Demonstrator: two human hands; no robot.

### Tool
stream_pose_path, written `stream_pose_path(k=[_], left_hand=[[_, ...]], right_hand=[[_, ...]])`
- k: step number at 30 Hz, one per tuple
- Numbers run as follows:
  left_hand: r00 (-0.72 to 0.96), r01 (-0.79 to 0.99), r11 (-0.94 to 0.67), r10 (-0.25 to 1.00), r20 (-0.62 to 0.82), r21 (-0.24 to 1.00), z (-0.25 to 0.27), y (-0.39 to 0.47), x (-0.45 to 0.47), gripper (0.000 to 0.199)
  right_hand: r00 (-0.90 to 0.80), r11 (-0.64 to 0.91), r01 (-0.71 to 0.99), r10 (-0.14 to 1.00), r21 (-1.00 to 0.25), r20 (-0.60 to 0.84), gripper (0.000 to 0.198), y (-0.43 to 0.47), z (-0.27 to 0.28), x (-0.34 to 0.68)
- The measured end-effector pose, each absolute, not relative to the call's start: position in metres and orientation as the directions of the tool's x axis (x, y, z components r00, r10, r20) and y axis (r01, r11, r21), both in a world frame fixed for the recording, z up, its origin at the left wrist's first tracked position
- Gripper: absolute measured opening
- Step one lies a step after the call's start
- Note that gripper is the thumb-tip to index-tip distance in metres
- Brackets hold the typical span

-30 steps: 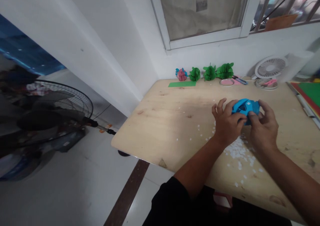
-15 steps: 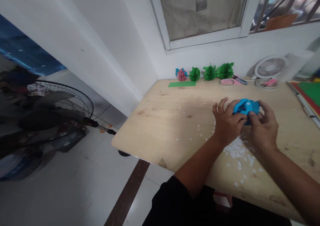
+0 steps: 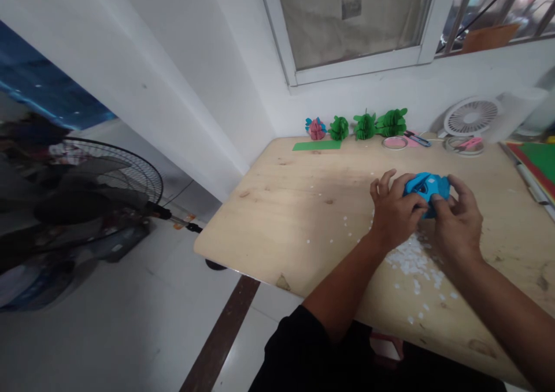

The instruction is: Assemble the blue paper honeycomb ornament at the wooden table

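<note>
A blue folded paper craft is held above the wooden table between my two hands. A dark opening shows on its near left side, and a small pale square lies on its surface. My left hand pinches its left edge with thumb and index finger, the other fingers raised. Gripping the right side is my right hand, its thumb pressed on the front and the fingers curled behind. Below the hands lies a scatter of small white paper bits.
Along the wall stand a pink and blue paper figure and several green paper figures. A green strip, craft knife, tape ring and small white fan are at the back. A large floor fan stands left.
The flap at the left of the blue paper craft has shifted a little, changing the shape of the dark opening. Both hands keep their hold in nearly the same place.
</note>
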State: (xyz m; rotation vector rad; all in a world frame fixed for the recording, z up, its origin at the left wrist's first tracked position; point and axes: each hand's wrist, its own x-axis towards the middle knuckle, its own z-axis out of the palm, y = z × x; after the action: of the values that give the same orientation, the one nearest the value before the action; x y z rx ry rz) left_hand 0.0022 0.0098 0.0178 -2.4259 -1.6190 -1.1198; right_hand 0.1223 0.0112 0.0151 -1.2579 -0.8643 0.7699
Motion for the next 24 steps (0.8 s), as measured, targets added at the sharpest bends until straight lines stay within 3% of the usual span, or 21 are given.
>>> stream_pose_path(k=[24], left_hand=[[0.193,0.788,-0.453,0.824,0.532,0.416,0.0180,0.0095,0.0000,0.014]], right_hand=[[0.465,0.140,0.034,0.874,-0.990,0.139,0.071,0.0069,0.0182,0.1191]])
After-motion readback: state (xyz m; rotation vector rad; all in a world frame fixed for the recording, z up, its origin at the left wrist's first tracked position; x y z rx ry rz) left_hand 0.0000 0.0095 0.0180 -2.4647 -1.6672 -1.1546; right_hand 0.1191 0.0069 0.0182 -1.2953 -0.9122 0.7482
